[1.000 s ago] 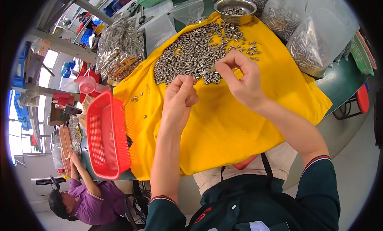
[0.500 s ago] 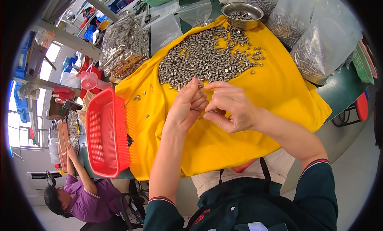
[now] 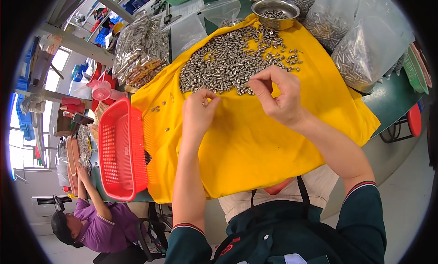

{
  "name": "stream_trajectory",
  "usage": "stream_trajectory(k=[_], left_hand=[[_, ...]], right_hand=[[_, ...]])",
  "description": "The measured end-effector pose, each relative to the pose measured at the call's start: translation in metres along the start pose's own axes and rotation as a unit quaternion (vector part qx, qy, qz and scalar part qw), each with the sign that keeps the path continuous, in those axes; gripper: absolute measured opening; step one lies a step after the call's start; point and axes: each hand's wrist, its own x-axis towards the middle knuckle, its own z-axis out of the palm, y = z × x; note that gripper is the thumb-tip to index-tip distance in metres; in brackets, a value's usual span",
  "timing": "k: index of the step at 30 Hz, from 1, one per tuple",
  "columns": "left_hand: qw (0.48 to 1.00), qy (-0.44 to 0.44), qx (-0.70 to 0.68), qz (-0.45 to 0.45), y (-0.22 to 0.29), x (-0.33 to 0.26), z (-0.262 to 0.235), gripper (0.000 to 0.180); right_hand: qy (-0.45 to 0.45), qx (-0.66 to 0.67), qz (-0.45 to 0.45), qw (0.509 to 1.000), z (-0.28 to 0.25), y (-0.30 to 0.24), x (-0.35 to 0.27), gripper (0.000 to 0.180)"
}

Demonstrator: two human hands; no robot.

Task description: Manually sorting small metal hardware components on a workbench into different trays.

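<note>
A wide pile of small silvery metal cylinders [image 3: 228, 58] lies on a yellow cloth [image 3: 255, 150]. At the pile's front left edge, my left hand [image 3: 197, 112] reaches down with its fingers curled and thumb drawn in close; whatever they hold is too small to make out. My right hand [image 3: 284, 97] hovers at the front right edge of the pile, thumb and forefinger bent toward each other in a pinch. Loose cylinders lie just beside its fingertips, and I cannot tell whether one is between them.
A red plastic basket [image 3: 142, 150] stands at the left. Behind the pile sits a steel bowl [image 3: 278, 23] of parts. Clear bags of metal pieces [image 3: 360, 58] fill the right; another bag [image 3: 139, 49] lies back left. Far left, a person in purple [image 3: 109, 227] works.
My hands were close together in front of the pile. They have moved apart, the left leftward, and the right up and to the right, to the pile's edge.
</note>
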Motion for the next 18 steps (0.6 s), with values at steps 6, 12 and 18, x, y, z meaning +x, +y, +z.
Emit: stream_trajectory(k=[6,12,18], left_hand=[[0.981,0.185,0.057,0.035,0.009,0.002,0.01,0.011],[0.966,0.179,0.146,0.114,-0.007,0.006,0.028,0.01],[0.967,0.021,-0.253,-0.001,0.017,0.001,0.015,0.01]], right_hand=[[-0.003,0.003,0.006,1.0,-0.003,0.003,-0.001,0.011],[-0.016,0.014,0.001,1.0,0.004,0.001,-0.002,0.01],[-0.012,0.022,0.024,0.999,-0.001,0.004,-0.003,0.01]])
